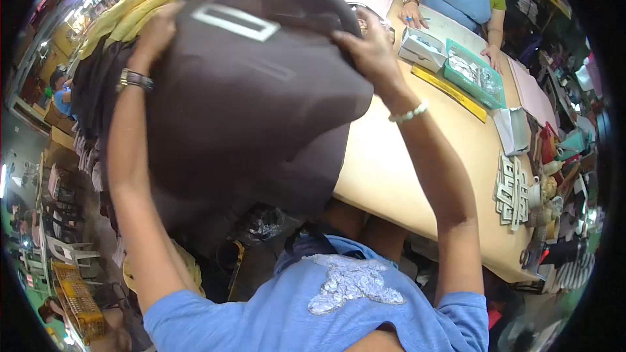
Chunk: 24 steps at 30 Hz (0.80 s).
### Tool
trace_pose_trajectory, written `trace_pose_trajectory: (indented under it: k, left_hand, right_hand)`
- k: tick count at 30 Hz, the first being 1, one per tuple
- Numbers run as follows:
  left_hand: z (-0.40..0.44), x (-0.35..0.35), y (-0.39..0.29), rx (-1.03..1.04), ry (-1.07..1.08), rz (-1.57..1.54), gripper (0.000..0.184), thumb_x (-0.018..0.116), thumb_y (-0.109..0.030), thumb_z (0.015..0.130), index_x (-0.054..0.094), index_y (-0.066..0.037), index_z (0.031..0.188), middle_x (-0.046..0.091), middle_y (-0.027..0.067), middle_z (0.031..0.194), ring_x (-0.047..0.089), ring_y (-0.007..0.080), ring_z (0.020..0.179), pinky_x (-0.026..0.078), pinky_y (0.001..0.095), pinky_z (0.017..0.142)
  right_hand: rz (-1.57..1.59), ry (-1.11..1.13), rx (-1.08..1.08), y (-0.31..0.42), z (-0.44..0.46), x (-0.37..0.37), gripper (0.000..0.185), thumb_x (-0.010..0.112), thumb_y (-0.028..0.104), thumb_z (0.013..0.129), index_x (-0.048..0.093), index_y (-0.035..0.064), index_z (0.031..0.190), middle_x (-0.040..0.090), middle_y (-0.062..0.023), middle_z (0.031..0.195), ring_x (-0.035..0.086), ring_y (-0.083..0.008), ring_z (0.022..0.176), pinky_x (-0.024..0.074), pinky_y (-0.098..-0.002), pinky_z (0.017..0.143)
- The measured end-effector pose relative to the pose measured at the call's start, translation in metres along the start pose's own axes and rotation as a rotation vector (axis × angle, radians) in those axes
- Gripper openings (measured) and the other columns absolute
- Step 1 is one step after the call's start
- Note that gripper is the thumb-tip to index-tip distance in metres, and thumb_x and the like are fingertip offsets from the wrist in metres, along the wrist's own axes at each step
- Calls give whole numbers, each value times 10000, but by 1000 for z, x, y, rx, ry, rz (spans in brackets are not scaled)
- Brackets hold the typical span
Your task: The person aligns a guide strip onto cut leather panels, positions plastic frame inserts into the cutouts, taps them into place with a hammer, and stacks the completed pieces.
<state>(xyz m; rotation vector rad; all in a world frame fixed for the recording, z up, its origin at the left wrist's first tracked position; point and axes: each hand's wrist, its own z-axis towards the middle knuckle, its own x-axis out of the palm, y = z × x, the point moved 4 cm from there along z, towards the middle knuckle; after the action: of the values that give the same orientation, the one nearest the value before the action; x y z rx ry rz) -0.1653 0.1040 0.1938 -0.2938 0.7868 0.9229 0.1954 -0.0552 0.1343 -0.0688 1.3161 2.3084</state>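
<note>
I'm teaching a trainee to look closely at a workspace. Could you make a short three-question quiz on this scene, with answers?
1. True or false: both the left grip and the right grip hold the dark cloth.

2. What is worn on the right grip's wrist?
a) a watch
b) a beaded bracelet
c) nothing

3. Fill in the colour: on the table, the basket beside the long yellow strip is ____.

Key:
1. True
2. b
3. green
</note>
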Motion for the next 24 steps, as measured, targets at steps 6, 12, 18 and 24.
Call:
trace_pose_trajectory:
  k: [6, 12, 18, 24]
  left_hand:
    - [-49, 103, -30, -120, 323, -101, 435, 415, 42, 790, 590, -69, 1173, 579, 196, 1152, 553, 361, 1047, 436, 399, 913]
    - [-116, 51, -64, -256, 83, -168, 409, 413, 30, 838, 568, -69, 1203, 545, 198, 1215, 524, 355, 1104, 429, 387, 913]
    - [-331, -27, -91, -740, -72, 50, 394, 433, 36, 856, 558, -40, 1221, 562, 203, 1207, 538, 357, 1113, 427, 384, 922]
    - [-410, -98, -61, -762, -188, 397, 417, 445, 66, 826, 561, -20, 1217, 562, 205, 1213, 538, 352, 1123, 415, 381, 953]
  right_hand:
    - [212, -7, 411, -104, -34, 21, 697, 678, 131, 766, 318, -81, 1324, 438, -307, 1277, 475, -336, 1186, 387, -365, 987]
    - [79, 91, -4, -30, -95, 31, 688, 640, 45, 782, 289, -12, 1371, 410, -232, 1348, 441, -343, 1231, 371, -381, 1013]
    - [272, 692, -15, 22, -208, 93, 670, 598, 2, 818, 279, 82, 1403, 468, -228, 1293, 531, -365, 1113, 476, -379, 904]
    - [650, 964, 1, 66, -250, 124, 705, 580, 5, 832, 232, 132, 1432, 530, -236, 1172, 601, -372, 823, 521, -368, 739]
